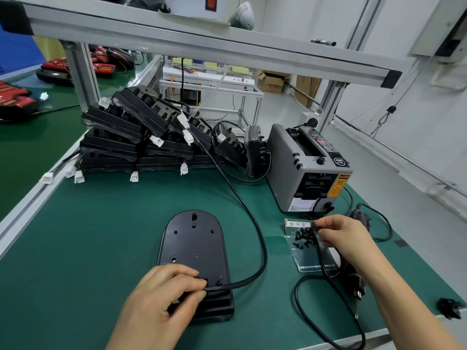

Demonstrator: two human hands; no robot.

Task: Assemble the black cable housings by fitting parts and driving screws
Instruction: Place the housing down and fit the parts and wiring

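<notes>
A flat black plastic housing [194, 243], matte and smooth with a rounded far end, small screw holes and a ribbed near end, lies face down at the middle of the green matte tabletop [88, 236]. The left hand [161, 296] rests on its near end, thumb and curled forefinger pinching the round black rubbery cable [262, 248] where it meets the housing; the cable arcs out to the right and runs back toward a leaning stack of similar black housings [141, 137] with white plastic connectors [134, 177] dangling from their leads. The right hand [346, 238] is to the right of the housing, its bent fingertips pinching at a small heap of black screws [304, 237] lying on a glossy clear plastic bag [307, 261]. A black corded electric screwdriver [357, 289] lies under that forearm. Behind the bag stands a boxy grey tape dispenser [283, 160].
</notes>
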